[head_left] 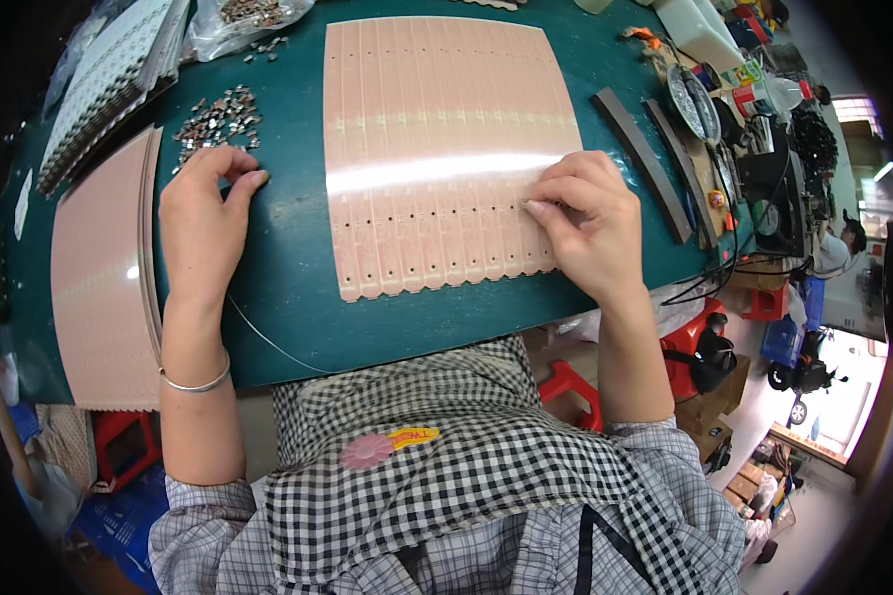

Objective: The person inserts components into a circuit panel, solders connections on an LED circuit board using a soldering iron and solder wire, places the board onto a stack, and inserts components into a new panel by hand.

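Note:
A pinkish panel (446, 119) of joined strips lies on the green table, with rows of small holes and a scalloped near edge. My right hand (595, 223) is over the panel's right side near a row of holes, thumb and forefinger pinched on what looks like a tiny metal piece (526, 203). My left hand (205, 213) is closed, thumb against its curled fingers, just on the near side of a heap of small metal pieces (223, 119). Anything between the left fingertips is too small or hidden to make out.
Similar panels (104, 278) are stacked at the left, and a pile of white sheets (109, 89) stands behind them. A plastic bag (243, 25) of metal pieces lies at the back. Two dark bars (645, 164) lie right of the panel, near tools and cables. A red stool (573, 392) stands below.

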`<move>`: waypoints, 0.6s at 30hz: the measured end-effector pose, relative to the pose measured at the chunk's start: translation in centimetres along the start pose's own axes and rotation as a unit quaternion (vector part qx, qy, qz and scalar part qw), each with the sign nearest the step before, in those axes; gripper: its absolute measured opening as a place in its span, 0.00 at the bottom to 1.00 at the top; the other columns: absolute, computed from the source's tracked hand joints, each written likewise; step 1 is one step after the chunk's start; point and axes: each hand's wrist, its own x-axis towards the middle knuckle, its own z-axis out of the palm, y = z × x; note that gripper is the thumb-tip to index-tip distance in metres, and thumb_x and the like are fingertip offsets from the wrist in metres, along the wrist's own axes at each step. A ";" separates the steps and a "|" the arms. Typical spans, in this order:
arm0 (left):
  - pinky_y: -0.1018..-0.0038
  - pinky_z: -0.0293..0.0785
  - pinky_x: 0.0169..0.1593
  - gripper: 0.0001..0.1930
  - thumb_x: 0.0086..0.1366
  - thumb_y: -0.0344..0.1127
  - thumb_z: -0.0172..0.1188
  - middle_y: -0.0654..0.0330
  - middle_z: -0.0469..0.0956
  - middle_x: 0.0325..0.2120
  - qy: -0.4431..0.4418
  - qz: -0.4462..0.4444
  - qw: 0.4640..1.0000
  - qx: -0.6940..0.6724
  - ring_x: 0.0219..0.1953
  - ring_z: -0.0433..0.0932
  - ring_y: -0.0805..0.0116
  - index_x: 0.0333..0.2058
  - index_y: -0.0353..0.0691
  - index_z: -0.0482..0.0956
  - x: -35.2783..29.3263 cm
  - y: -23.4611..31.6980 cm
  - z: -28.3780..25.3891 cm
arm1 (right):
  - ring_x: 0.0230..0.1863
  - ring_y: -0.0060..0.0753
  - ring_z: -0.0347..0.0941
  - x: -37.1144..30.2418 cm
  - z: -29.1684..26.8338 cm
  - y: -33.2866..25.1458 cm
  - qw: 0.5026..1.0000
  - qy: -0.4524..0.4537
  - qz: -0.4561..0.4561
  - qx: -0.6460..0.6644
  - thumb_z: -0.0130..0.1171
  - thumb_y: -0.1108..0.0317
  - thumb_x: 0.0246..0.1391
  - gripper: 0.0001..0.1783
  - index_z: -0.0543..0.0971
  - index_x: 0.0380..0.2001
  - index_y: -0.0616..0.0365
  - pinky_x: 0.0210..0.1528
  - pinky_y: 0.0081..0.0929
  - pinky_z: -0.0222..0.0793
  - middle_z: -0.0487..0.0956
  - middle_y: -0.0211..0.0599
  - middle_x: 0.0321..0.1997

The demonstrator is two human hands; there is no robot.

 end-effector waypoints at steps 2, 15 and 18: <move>0.75 0.68 0.30 0.06 0.57 0.27 0.67 0.60 0.80 0.26 0.007 0.003 1.000 -0.006 0.24 0.72 0.73 0.34 0.35 0.82 -0.2 0.0 0.2 | 0.37 0.38 0.74 -0.2 0.2 0.0 1.000 0.009 0.005 -0.006 0.66 0.80 0.36 0.06 0.81 0.22 0.60 0.38 0.32 0.71 0.79 0.32 0.27; 0.80 0.66 0.29 0.07 0.69 0.30 0.57 0.67 0.79 0.29 0.002 -0.051 0.981 -0.188 0.25 0.71 0.80 0.38 0.32 0.79 -1.0 0.7 -0.6 | 0.37 0.40 0.73 -0.3 1.0 -0.3 0.995 0.006 -0.059 -0.081 0.65 0.78 0.34 0.05 0.79 0.19 0.58 0.42 0.36 0.69 0.77 0.32 0.26; 0.84 0.59 0.25 0.06 0.69 0.30 0.57 0.69 0.79 0.31 -0.013 -0.061 0.951 -0.302 0.22 0.65 0.85 0.38 0.34 0.80 -1.5 2.4 -1.5 | 0.37 0.40 0.73 -0.5 1.2 -0.1 0.995 0.005 -0.045 -0.088 0.64 0.77 0.34 0.05 0.78 0.18 0.57 0.43 0.37 0.68 0.76 0.32 0.26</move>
